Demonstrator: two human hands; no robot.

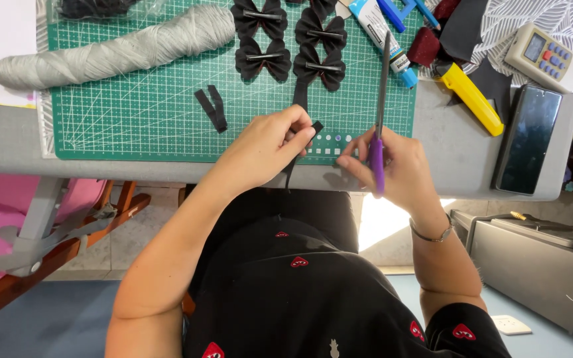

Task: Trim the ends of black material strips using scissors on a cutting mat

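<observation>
Your left hand (268, 147) is closed in a pinch on a thin black ribbon (300, 142). Your thumb and fingers hold it near its top end, right at the front edge of the green mat (147, 113). The rest of the ribbon hangs down over the edge of the grey table (455, 142), toward your lap.

Your right hand (396, 166) is wrapped around the purple handle of the scissors (379, 106). The blades are shut and point up and away from you, over the mat. The fingertips of this hand sit just beside the ribbon, but you can't tell if they touch it.

Two short black strips (211, 108) lie on the mat, to the left of your left hand. Four black bows (291, 43) sit in two rows near the top of the mat. A fat roll of grey thread (114, 50) lies on its side at the top left of the mat.

A white tube with a blue cap (384, 40) lies next to the scissor tips. A yellow knife (470, 96) rests on the table to the right of the mat. A dark phone (528, 139) lies flat near it, and a white remote with blue buttons (544, 56) sits above the phone.
</observation>
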